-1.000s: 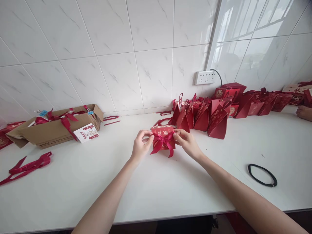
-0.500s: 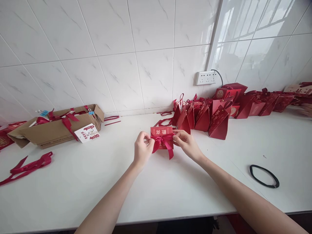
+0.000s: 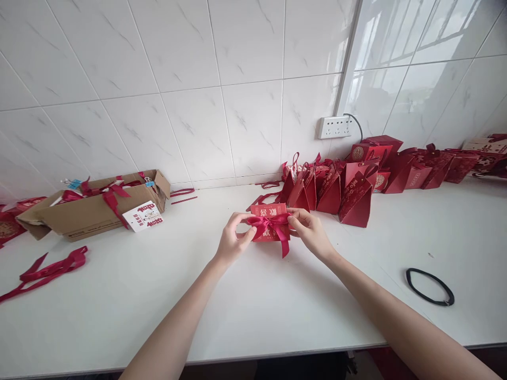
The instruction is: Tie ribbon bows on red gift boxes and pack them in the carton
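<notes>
Between my hands is a small red gift box (image 3: 266, 210) printed with characters, standing on the white table. A dark pink satin ribbon (image 3: 271, 225) crosses its front and is tied in a bow, one tail hanging below. My left hand (image 3: 234, 236) pinches the bow's left loop between thumb and fingers. On the other side my right hand (image 3: 310, 230) grips the right loop close to the box's edge. The fingers behind the box are partly hidden.
A cardboard carton (image 3: 95, 208) with ribbons and a printed tag (image 3: 142, 216) stands at left. Loose ribbon (image 3: 53, 266) lies nearer. Red gift bags (image 3: 358, 198) line the wall at right, below a power strip (image 3: 336, 127). A black band (image 3: 430, 286) lies at front right.
Both hands and the box have shifted slightly right. The bow's loops are spread wider, and more of the box's lower printing shows. A blurred hand at the far right edge is gone.
</notes>
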### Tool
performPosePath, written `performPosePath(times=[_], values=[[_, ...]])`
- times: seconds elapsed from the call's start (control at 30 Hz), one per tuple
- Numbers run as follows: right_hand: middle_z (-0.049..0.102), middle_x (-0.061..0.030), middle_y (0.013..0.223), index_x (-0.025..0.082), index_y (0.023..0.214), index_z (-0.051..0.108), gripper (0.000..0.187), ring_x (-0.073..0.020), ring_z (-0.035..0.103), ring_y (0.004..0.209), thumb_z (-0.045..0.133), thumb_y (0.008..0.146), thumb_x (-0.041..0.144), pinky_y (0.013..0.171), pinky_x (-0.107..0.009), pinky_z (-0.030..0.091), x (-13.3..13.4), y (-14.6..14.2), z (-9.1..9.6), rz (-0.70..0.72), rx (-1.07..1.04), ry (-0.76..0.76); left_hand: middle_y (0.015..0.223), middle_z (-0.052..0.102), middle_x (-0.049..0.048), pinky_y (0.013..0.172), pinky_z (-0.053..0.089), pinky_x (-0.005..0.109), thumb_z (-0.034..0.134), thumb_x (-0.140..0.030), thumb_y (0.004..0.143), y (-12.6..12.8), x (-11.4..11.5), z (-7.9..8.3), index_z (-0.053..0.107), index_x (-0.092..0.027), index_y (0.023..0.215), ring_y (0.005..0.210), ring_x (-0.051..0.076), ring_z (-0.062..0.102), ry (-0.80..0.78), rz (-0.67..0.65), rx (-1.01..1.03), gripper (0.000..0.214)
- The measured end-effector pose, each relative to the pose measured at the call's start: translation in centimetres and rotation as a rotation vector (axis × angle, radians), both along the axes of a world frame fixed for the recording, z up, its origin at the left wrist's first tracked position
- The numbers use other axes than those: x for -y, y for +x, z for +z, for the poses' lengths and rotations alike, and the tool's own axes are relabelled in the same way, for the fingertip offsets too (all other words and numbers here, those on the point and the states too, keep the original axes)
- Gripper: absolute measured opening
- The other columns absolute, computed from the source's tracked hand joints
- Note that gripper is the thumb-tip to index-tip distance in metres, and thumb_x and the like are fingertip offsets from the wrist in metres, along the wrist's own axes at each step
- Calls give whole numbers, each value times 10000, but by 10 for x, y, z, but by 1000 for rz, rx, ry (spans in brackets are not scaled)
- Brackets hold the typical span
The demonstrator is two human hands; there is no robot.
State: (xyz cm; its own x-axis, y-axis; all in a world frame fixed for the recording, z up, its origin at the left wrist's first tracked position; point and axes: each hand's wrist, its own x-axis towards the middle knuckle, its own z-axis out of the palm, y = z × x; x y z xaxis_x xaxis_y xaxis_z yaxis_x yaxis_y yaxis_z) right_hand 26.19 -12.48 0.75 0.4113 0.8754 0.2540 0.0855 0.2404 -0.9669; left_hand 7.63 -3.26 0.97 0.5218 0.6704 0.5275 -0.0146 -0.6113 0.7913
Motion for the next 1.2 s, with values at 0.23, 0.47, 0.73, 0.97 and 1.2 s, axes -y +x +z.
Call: performPosePath(times=[0.23, 0.47, 0.73, 0.97, 1.2], values=[[533, -104, 1250, 182, 608, 467, 373, -278, 531, 1157, 592, 768, 494, 768, -355, 568, 0, -1, -1, 10, 31, 2, 772, 565, 20, 725, 470, 283, 544, -390, 837, 7, 0, -3, 530, -201, 654, 759, 154, 566, 92, 219, 2, 264], [534, -92, 1228, 186, 592, 482, 362, -272, 546, 1126, 592, 766, 484, 773, -378, 567, -1, -2, 0, 19, 48, 9, 745, 516, 15, 550, 426, 221, 510, -403, 856, 7, 6, -3, 430, -205, 601, 732, 142, 533, 109, 246, -1, 334], [517, -83, 1267, 183, 619, 502, 355, -273, 549, 1127, 598, 768, 490, 783, -385, 558, 2, -1, 3, 69, 102, 31, 837, 537, 41, 462, 389, 203, 520, -431, 841, 5, 9, 2, 496, -210, 650, 792, 155, 542, 181, 206, -29, 293], [546, -90, 1256, 169, 616, 461, 440, -220, 635, 937, 650, 690, 560, 755, -362, 565, -2, -2, 4, 89, -110, -61, 665, 459, -10, 622, 404, 248, 458, -356, 874, 12, 7, -4, 356, -201, 590, 667, 130, 500, 12, 319, -30, 338], [593, -88, 1187, 168, 595, 446, 419, -203, 630, 894, 642, 712, 520, 730, -332, 570, -2, 2, 2, 36, -84, -63, 901, 494, 42, 585, 457, 223, 512, -411, 827, 10, 7, -4, 466, -195, 635, 857, 160, 534, -13, 240, -24, 292]])
